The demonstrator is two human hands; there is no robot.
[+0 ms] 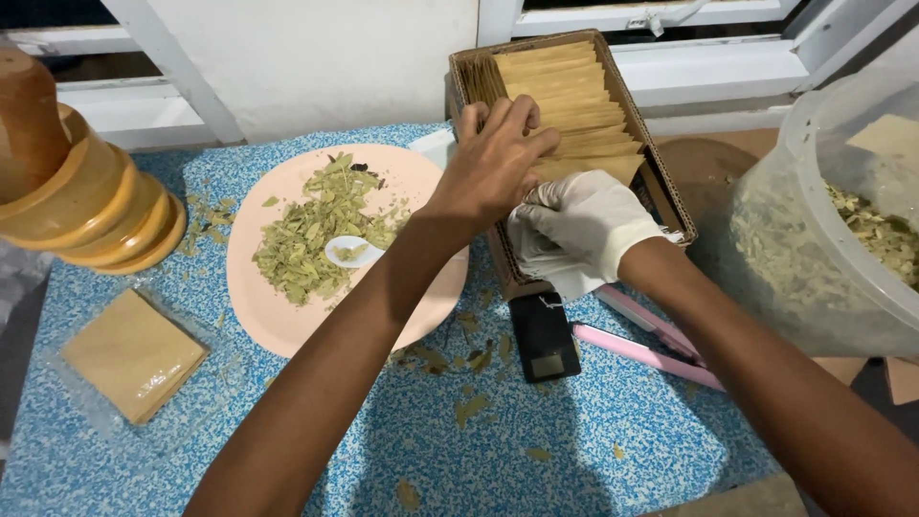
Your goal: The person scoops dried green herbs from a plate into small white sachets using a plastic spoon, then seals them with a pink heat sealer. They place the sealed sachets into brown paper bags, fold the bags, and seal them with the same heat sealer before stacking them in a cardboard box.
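Partly hidden: box behind hands

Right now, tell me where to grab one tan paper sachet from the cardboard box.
Pinch the top edge of the nearest tan paper sachet from above: they stand upright, packed in the cardboard box, leaving only top edges exposed. The bare left hand is there already.

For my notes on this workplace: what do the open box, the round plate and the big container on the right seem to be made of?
The box looks like brown corrugated cardboard, matte: its cut edge shows ridges. The plate seems plastic or melamine, pale pink and smooth with a dull sheen; ceramic is possible. The container appears to be translucent plastic, since the dried leaves show cloudily through its wall.
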